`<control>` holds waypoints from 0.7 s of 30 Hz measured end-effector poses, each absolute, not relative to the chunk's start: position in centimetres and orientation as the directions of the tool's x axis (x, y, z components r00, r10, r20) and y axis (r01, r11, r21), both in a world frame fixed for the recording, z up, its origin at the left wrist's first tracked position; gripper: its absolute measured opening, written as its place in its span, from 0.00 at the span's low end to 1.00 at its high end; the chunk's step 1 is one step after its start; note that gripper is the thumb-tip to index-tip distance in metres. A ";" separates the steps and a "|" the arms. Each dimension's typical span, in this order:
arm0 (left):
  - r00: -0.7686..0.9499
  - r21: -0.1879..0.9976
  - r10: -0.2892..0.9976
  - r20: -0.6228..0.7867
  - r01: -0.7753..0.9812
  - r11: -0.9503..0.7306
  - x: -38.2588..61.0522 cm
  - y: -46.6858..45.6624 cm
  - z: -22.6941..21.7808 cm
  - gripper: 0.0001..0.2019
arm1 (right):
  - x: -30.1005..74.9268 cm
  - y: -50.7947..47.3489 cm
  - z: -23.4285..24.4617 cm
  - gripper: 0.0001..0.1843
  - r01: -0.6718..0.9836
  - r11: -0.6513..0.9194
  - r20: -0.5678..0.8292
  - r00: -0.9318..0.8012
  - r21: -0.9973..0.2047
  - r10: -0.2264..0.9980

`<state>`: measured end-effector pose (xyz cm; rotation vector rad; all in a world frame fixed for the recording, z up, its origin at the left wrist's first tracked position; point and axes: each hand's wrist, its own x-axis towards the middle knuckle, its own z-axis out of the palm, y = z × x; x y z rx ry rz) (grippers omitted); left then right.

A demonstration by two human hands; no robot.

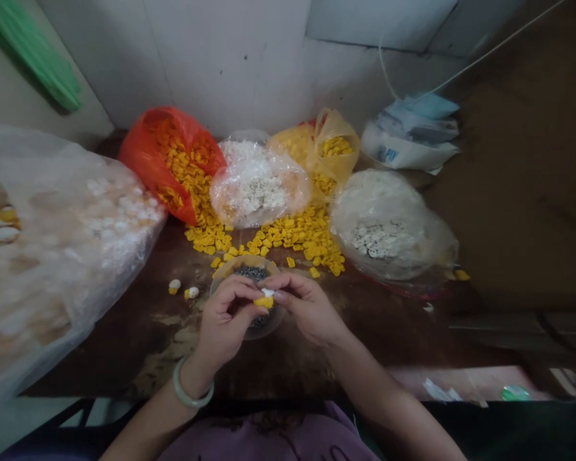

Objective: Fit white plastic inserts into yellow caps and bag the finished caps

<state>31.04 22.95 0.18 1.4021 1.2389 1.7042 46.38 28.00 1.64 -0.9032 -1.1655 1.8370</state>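
I've got L hand (pixel 228 318) and R hand (pixel 308 307) both curled shut in a pinch, fingertips (pixel 256 307) meeting on a yellow piece (pixel 264 302) w/ a white piece (pixel 267 292) on top; can't tell which hand grips which. Held right over a clear bowl (pixel 230 262) of small dark bits (pixel 252 273), prob so nothing drops far. Loose yellow pieces (pixel 288 237) spill from a red bag (pixel 146 153), by clear bags of white pieces (pixel 256 186), on the stained brown worktop (pixel 125 339), against a white wall (pixel 230 64).
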 end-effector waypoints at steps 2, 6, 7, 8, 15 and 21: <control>-0.251 0.879 0.845 0.473 0.201 -0.432 30.9 22.9 0.3 0.03 | 46.1 27.8 1.7 0.14 -0.250 -0.293 -0.150 -0.466 -0.923 0.872; -0.198 0.708 0.711 0.674 0.448 -0.546 30.6 22.6 0.6 0.06 | 45.5 27.0 1.7 0.12 -0.272 -0.264 -0.125 -0.438 -0.925 0.890; -0.191 0.675 0.685 0.703 0.483 -0.558 30.6 22.5 0.7 0.06 | 45.4 26.7 1.7 0.12 -0.281 -0.264 -0.127 -0.427 -0.923 0.895; -0.185 0.652 0.666 0.723 0.502 -0.568 30.5 22.5 0.7 0.07 | 45.3 26.4 1.7 0.12 -0.291 -0.276 -0.136 -0.421 -0.916 0.897; -0.026 0.661 0.709 0.705 0.384 -0.644 30.2 22.2 0.1 0.16 | 45.2 25.9 1.1 0.17 -0.289 -0.401 -0.244 -0.455 -0.869 0.856; -0.307 0.894 0.840 0.447 0.176 -0.412 28.2 22.1 -0.7 0.08 | 46.0 30.1 0.5 0.09 0.069 -0.026 -0.058 -0.519 -0.997 0.853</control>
